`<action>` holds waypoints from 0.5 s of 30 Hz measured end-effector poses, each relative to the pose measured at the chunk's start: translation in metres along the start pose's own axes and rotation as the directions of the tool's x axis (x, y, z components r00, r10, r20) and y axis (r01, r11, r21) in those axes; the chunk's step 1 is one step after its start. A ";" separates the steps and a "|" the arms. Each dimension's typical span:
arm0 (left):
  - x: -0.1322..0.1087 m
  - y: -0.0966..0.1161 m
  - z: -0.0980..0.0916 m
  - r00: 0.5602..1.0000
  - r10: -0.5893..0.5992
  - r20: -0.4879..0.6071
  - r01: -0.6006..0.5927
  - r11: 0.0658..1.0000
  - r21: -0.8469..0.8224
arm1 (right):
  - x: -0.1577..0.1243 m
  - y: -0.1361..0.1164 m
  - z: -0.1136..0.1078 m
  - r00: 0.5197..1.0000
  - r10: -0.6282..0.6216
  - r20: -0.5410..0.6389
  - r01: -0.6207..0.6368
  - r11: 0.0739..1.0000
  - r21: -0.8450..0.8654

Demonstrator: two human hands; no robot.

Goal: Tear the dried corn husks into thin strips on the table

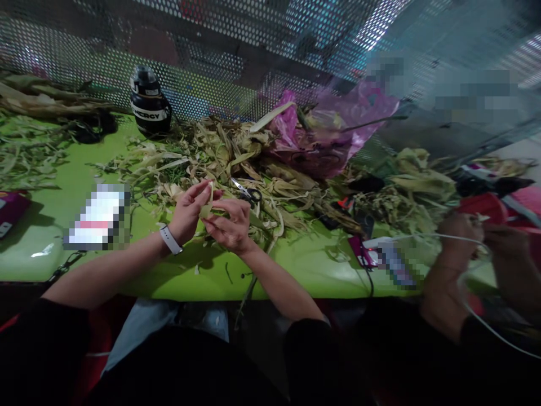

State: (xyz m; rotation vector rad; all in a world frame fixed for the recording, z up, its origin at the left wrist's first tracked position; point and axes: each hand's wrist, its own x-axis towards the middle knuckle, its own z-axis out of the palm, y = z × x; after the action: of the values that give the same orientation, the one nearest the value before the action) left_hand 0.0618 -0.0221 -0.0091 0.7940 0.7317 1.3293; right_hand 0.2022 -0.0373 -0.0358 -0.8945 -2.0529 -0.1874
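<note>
Just above the green table [164, 282], my two hands meet around a pale strip of corn husk [207, 210]. My left hand [192, 210], with a white band at its wrist, pinches the strip near its upper end. From the right side, my right hand [230, 225] has its fingers closed on the strip's lower part. Right behind my right hand lies a pair of scissors [252, 194] with black handles, partly covered by husk scraps. A heap of dry corn husks [228, 144] spreads behind both hands.
A black bottle [151, 107] stands at the back against the perforated metal screen [220, 67]. A pink plastic bag [325, 141] rests behind the heap. Left of my hands lies a phone [99, 217]. Farther right, a co-worker's hands [460, 234] are near a white cable [406, 235].
</note>
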 end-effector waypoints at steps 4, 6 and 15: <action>0.003 -0.001 -0.003 1.000 0.020 -0.025 -0.020 1.000 0.000 | 0.002 -0.002 0.000 0.988 0.061 0.142 -0.069 0.996 0.052; 0.005 -0.002 -0.004 0.998 0.040 -0.047 -0.040 0.999 0.012 | 0.001 -0.002 0.003 0.985 0.075 0.156 -0.087 0.993 0.077; 0.008 0.000 -0.006 0.996 0.040 -0.083 -0.036 0.998 0.041 | 0.009 -0.004 0.005 0.989 0.015 0.150 -0.047 0.976 0.213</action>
State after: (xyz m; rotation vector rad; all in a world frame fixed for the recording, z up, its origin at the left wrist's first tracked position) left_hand 0.0571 -0.0133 -0.0123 0.7908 0.8154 1.3927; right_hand 0.1928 -0.0335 -0.0309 -0.8245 -2.1450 0.1213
